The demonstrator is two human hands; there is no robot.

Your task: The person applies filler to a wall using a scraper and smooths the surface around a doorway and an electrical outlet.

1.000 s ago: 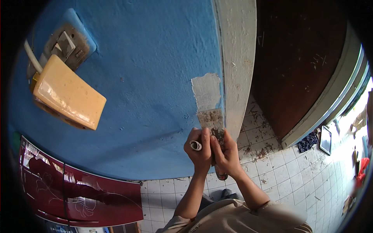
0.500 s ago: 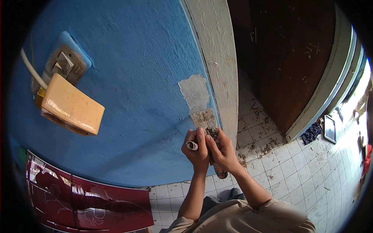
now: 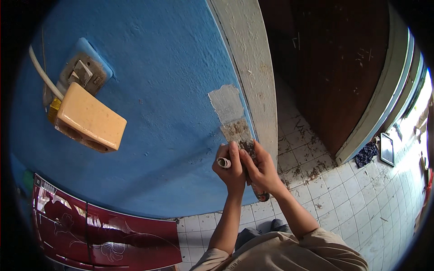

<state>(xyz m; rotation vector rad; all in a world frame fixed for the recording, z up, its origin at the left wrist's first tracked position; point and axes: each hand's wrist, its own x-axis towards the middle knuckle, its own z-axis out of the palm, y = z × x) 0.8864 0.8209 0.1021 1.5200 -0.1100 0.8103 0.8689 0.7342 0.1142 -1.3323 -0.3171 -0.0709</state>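
A paint scraper [image 3: 238, 130] with a broad, dirt-caked blade lies against the blue wall [image 3: 172, 90], its top edge at the lower end of a bare grey patch [image 3: 227, 105]. My right hand [image 3: 263, 170] is wrapped round the scraper's worn handle, whose dark end sticks out below. Beside it my left hand [image 3: 231, 174] is closed, with its thumb laid along the base of the blade. A small rolled, pale tube [image 3: 223, 162], perhaps curled paper, pokes out of the left fist. The fingers behind the tool are hidden.
A cream socket box [image 3: 92, 118] hangs by a cable below a grimy wall switch [image 3: 81, 72]. Right of the patch runs a pale door frame [image 3: 257, 77], with a dark brown door [image 3: 339, 67] beyond. Debris litters the white tiles [image 3: 334, 198]. A glossy maroon cabinet [image 3: 131, 239] stands lower left.
The scraper blade has slid a little upward along the wall toward the bare patch, both hands moving with it. The view has shifted slightly, so the socket box appears farther right.
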